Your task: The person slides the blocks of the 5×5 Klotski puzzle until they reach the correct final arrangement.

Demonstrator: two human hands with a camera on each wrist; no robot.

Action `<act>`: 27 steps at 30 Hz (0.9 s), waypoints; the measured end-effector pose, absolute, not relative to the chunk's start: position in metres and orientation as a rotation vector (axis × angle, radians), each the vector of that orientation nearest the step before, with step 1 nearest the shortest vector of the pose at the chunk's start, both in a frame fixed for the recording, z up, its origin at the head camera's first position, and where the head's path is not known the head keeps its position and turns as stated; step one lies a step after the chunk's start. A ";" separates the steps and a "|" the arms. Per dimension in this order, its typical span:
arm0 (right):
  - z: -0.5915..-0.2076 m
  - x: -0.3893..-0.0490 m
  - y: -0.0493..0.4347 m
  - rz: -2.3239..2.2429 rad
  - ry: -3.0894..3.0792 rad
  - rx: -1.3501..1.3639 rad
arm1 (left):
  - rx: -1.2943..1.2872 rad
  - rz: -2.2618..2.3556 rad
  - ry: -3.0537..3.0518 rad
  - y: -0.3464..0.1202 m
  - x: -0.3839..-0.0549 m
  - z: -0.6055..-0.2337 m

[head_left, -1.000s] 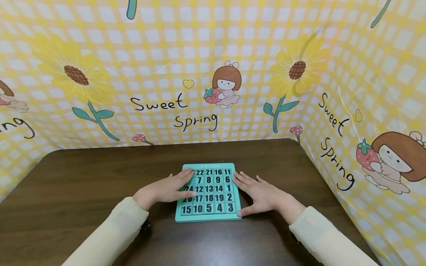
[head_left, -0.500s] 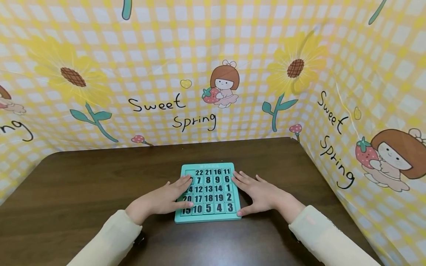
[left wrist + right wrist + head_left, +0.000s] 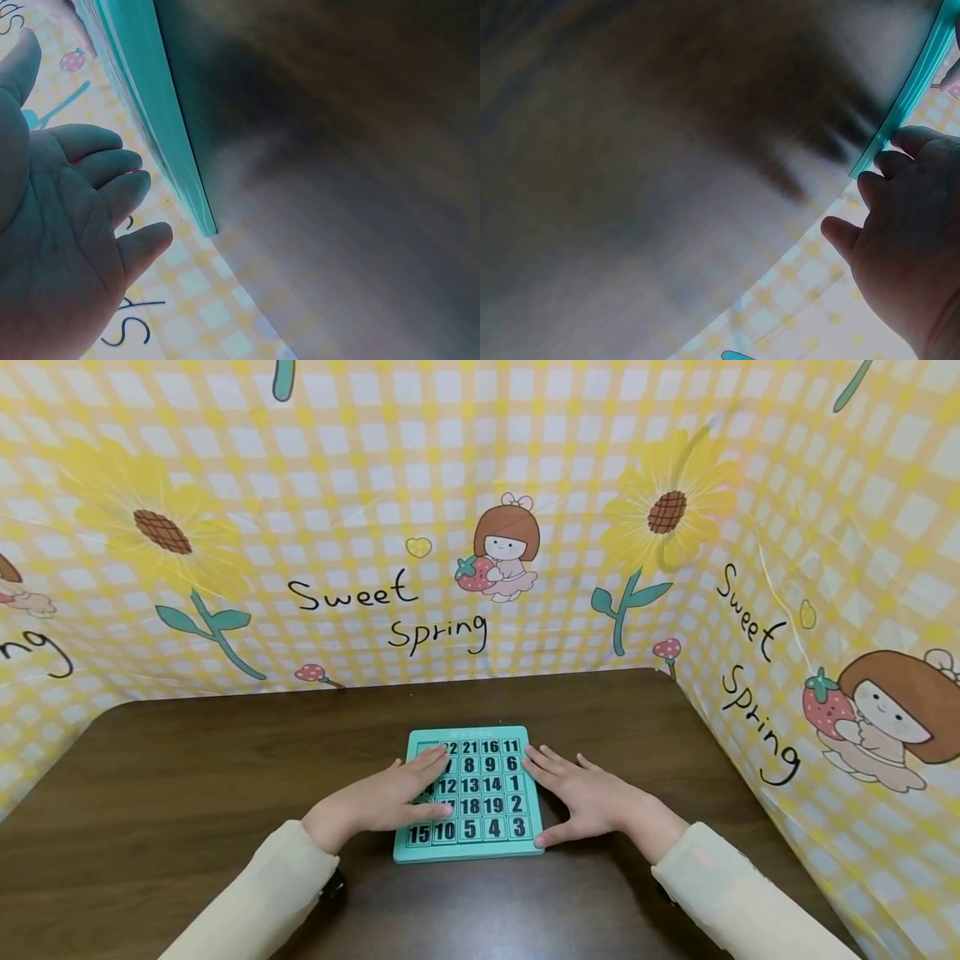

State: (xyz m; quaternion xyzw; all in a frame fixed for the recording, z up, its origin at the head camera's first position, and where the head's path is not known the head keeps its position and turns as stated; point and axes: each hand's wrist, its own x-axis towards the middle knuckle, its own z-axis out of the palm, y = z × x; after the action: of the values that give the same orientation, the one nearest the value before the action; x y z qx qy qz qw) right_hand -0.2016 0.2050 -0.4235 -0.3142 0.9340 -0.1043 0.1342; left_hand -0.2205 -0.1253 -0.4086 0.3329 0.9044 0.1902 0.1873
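A turquoise number slide puzzle (image 3: pixel 470 807) lies flat on the table in the head view, its tiles bearing black numbers. My left hand (image 3: pixel 378 796) is over its left columns, palm down, fingers nearly straight and thumb spread. It hides several tiles there; a blank slot shows partly at the upper left corner. In the left wrist view, the left hand (image 3: pixel 67 210) shows its palm beside the puzzle's edge (image 3: pixel 146 105), fingers slightly bent. My right hand (image 3: pixel 588 797) rests along the right edge, fingertips and thumb at the frame. The right wrist view shows the right hand's fingers (image 3: pixel 877 165) at that edge.
The dark brown wooden table (image 3: pixel 187 777) reaches to a yellow checked cloth (image 3: pixel 345 468) hung at the back and along the right side. Printed flowers, figures and lettering cover the cloth. Pale sleeves (image 3: pixel 258 885) cover both forearms, with a dark band under each cuff.
My left hand drew back toward me and left, uncovering the blank corner slot, then moved forward and right over the tiles. The right hand and the puzzle stay in place.
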 end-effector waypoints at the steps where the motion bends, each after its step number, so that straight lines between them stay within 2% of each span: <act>1: -0.424 -0.202 0.205 -0.300 2.707 -0.910 | 0.943 0.535 2.542 -0.123 -0.223 -0.409; 12: -0.424 -0.202 0.205 -0.301 2.700 -0.901 | 0.916 0.506 2.527 -0.114 -0.234 -0.412; 27: -0.424 -0.203 0.205 -0.300 2.695 -0.905 | 0.823 0.537 2.551 -0.138 -0.229 -0.413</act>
State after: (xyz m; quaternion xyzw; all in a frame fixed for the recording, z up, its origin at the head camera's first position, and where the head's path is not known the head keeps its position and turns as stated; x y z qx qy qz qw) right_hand -0.2028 0.2048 -0.4238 -0.3134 0.9333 -0.1040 0.1408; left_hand -0.2286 -0.1379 -0.4133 0.2949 0.9138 0.1923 0.2026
